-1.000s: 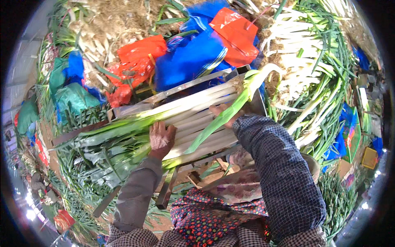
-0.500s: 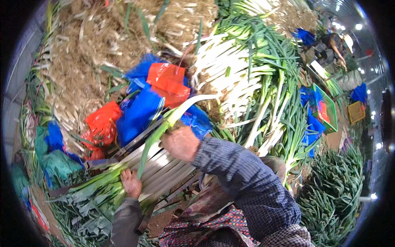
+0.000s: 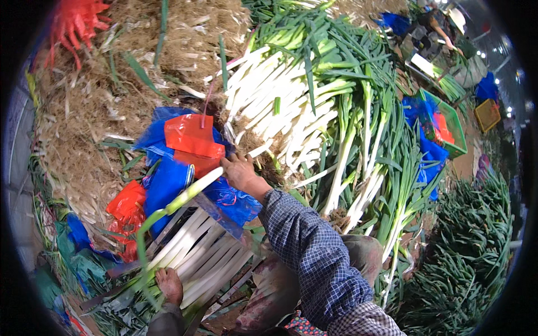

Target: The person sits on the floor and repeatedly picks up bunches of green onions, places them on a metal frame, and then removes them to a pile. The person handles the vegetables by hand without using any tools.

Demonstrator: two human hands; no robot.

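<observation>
Head view: the right hand (image 3: 242, 173) grips a loose leek (image 3: 193, 191) near the middle; toward seven o'clock, the left hand (image 3: 170, 285) rests on rowed leeks (image 3: 180, 238), its grip unclear. A leek pile (image 3: 297, 103) lies toward one o'clock.

Blue bags (image 3: 168, 187) and metal frame (image 3: 220, 218) hem in leeks (image 3: 208, 253).

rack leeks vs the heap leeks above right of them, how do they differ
The rack leeks lie roughly side by side; the heap leeks are piled over one another.
The rack leeks have their leaves toward the lower left; most heap leeks have theirs toward the upper right.
The rack leeks are fewer; the heap leeks are far more numerous.
Both have pale stems and green leaves.
</observation>
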